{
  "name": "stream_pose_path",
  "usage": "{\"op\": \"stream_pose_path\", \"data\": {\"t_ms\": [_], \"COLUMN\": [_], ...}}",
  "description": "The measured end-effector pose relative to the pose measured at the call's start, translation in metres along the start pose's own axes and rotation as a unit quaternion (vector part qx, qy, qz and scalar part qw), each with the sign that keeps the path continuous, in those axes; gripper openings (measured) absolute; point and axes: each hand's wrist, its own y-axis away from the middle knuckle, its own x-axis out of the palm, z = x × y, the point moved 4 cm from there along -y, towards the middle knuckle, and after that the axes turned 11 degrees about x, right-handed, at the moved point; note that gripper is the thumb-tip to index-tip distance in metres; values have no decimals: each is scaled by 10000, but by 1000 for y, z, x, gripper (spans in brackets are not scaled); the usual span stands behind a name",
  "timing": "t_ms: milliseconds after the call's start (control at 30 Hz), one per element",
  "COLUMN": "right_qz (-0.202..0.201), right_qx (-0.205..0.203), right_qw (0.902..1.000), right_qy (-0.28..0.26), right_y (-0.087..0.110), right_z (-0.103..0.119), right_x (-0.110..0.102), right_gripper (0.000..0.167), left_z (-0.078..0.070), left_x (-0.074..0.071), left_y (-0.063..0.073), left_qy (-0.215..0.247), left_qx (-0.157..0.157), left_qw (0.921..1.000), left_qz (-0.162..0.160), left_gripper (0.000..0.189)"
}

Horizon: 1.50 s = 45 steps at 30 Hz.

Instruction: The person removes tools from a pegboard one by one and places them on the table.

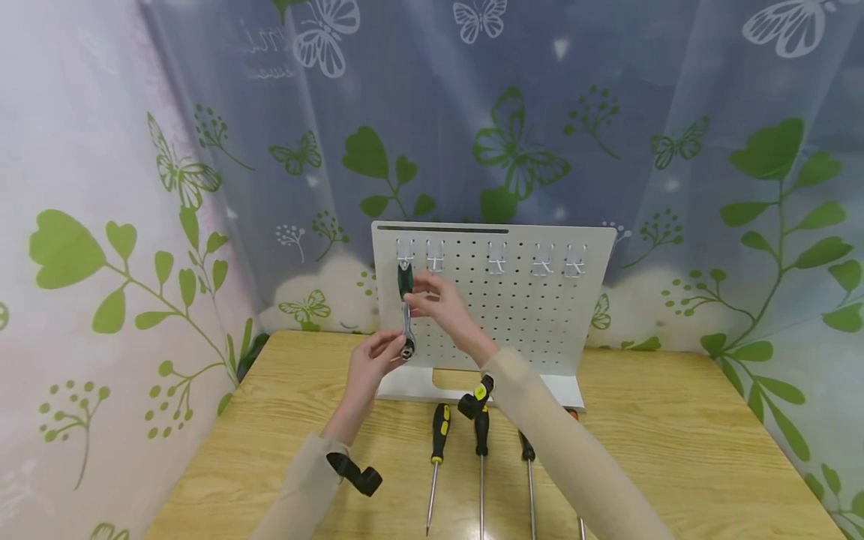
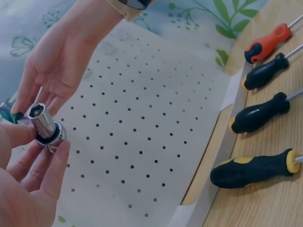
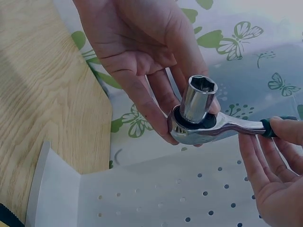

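A ratchet wrench with a dark green grip is held upright in front of the white pegboard, head down. Its chrome socket points away from the board. At the lower end, my left hand holds the ratchet head between thumb and fingers. My right hand pinches the handle by the green grip, higher up. In the head view the grip's top end overlaps the leftmost hook. The right wrist view shows both hands on the wrench, the fingers partly hidden behind it.
Several more clear hooks, such as one at the middle, line the pegboard's top. On the wooden table before its base lie several screwdrivers, one black and yellow, one orange-handled. A patterned curtain hangs behind.
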Motion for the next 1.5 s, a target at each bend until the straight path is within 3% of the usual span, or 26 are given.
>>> {"op": "stream_pose_path", "data": {"t_ms": [400,600,1167,1500], "right_qz": [79,151,437,349], "right_qx": [185,415,863,1170], "right_qw": [9991,9978,9935,9919], "right_qy": [-370,-487,-593,-351], "right_y": [19,30,56,67], "right_z": [3,-9,-69,-107], "right_x": [4,12,38,56], "right_gripper": [46,52,59,57], "left_z": [-16,-16,19,38], "left_x": [-5,-11,-23,-39], "left_y": [20,39,98,126], "left_qy": [-11,-159,-148,-384], "left_qx": [-61,-335,-927,-1273], "left_qw": [9997,9987,9955,9911], "left_qz": [233,359,-106,71], "left_gripper": [32,31,27,34]}}
